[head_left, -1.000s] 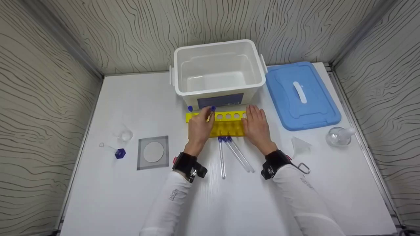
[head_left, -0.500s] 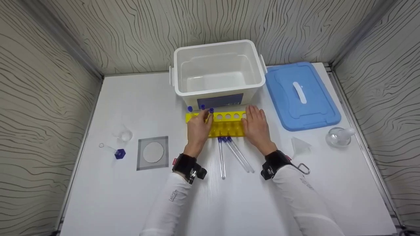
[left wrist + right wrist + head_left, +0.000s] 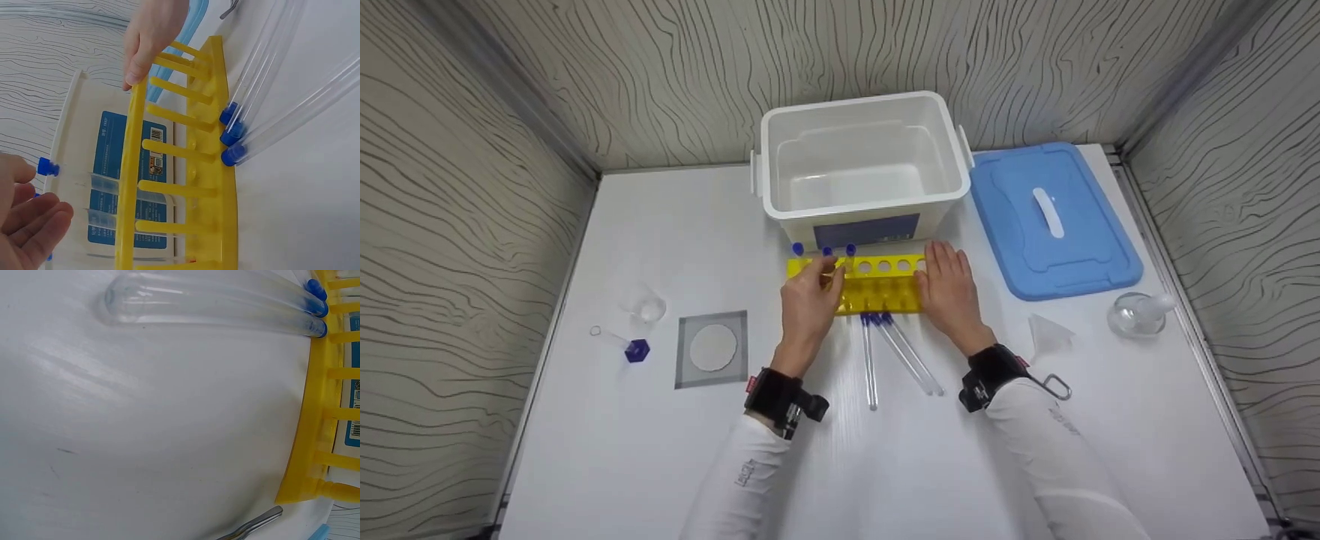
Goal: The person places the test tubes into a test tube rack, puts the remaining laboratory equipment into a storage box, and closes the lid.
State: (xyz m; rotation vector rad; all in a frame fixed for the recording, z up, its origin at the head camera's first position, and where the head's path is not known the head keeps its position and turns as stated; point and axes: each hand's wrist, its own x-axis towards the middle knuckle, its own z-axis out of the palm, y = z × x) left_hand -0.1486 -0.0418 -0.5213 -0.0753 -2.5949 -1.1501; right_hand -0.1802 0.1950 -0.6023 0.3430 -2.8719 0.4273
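Note:
A yellow test tube rack (image 3: pixel 885 291) stands upright in front of the white bin. At its left end are three upright test tubes with blue caps (image 3: pixel 851 249). Beside them is my left hand (image 3: pixel 808 298), its fingers loosely bent; in the left wrist view those fingers (image 3: pixel 48 216) are apart from the nearest blue cap (image 3: pixel 48 167). My right hand (image 3: pixel 950 292) rests on the rack's right end with fingers straight, steadying contact at the top bar. Three loose capped test tubes (image 3: pixel 870 367) lie on the table, caps against the rack's front base.
Behind the rack is the open white bin (image 3: pixel 870 206), its blue lid (image 3: pixel 1054 225) to the right. Glassware (image 3: pixel 648 307) and a gauze square (image 3: pixel 684 352) lie left. A funnel (image 3: pixel 1048 337), a clear bottle (image 3: pixel 1136 315) and a bent metal tool (image 3: pixel 1057 386) lie right.
My left hand has let go of the third test tube in the rack and drawn slightly left and back. My right hand stays on the rack's right end.

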